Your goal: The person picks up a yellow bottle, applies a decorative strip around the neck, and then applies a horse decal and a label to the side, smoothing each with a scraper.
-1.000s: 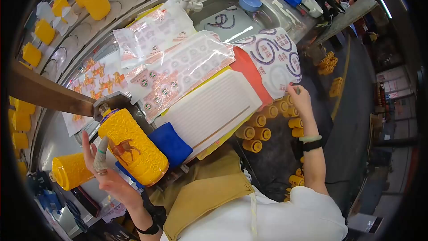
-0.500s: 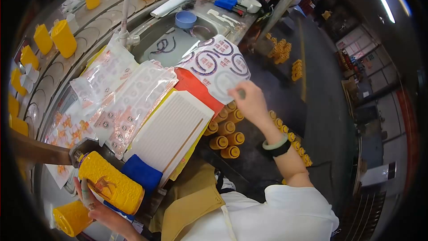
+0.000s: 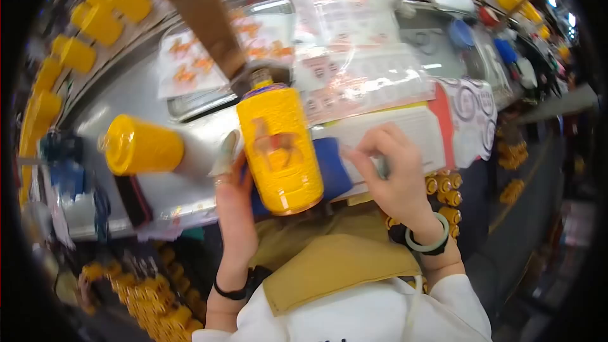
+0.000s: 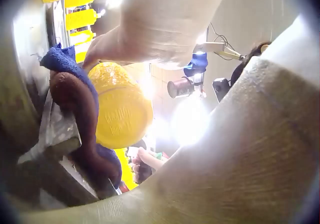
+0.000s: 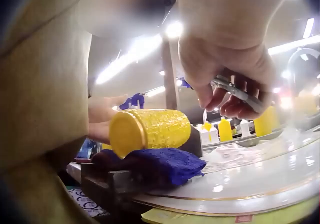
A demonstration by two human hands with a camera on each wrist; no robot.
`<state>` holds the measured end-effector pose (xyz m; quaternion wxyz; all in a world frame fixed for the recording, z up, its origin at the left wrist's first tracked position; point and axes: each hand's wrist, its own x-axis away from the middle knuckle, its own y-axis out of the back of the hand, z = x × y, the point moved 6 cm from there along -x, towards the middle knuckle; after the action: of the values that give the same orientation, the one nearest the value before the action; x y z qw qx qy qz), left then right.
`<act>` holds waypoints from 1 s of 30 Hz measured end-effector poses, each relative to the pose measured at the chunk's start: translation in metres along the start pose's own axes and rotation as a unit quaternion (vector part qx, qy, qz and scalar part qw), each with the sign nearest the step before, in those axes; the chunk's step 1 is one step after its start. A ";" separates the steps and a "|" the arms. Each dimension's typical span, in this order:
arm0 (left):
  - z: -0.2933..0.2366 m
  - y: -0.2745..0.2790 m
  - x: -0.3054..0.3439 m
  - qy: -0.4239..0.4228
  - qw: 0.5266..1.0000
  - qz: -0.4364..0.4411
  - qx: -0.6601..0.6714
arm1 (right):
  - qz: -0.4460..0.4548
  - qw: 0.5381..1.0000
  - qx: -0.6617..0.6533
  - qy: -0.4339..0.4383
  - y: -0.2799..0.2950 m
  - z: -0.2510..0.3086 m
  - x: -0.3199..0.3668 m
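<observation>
Wide shot first: the steel tabletop (image 3: 183,180) runs left to right, with clear sheets of printed transfers (image 3: 354,76) spread along its far side and a white ribbed pad (image 3: 411,130) to the right. A second yellow bottle (image 3: 142,147) lies on its side, well apart on the left.

Centre stage is the yellow bottle (image 3: 285,177), lying with its neck pointing far and its base near, bedded on a blue cloth (image 3: 332,168). The left hand (image 3: 234,196) comes in from the near side. Its grip cups the bottle's left flank, with a wrapped thumb (image 3: 225,152) laid up along the side. The right hand (image 3: 396,177) hangs just right of the bottle, over the near edge of the pad. Its grip is pressed together, pinching slim metal tweezers (image 5: 240,91); whether anything sits in their tips cannot be told.

A horse picture (image 3: 275,142) faces up on the bottle. To handle this well, the left grip should stop the bottle rolling on the cloth. The tweezers would best come in low and from the right, clear of the horse.

The bottle sits inside the left grip and just left of the right grip, not touching it.
</observation>
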<state>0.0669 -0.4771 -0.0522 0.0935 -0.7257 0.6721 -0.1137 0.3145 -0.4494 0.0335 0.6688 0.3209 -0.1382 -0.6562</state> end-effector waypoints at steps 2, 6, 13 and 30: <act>-0.004 -0.007 0.004 0.026 1.000 0.008 0.007 | 0.018 0.999 -0.039 0.026 -0.012 0.024 -0.004; -0.012 -0.021 0.005 0.040 0.996 0.051 0.064 | 0.067 0.990 -0.114 0.038 -0.033 0.054 -0.003; -0.024 -0.032 0.009 0.047 0.997 0.047 0.045 | 0.079 0.993 -0.088 0.006 -0.055 0.044 -0.002; -0.022 -0.034 0.002 0.051 0.995 0.063 0.057 | 0.150 0.919 -0.307 -0.197 -0.073 0.002 0.015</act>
<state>0.0929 -0.4762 -0.0209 0.1074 -0.6685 0.7128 -0.1831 0.2570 -0.4594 -0.0128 0.7842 -0.0607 -0.1055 -0.6084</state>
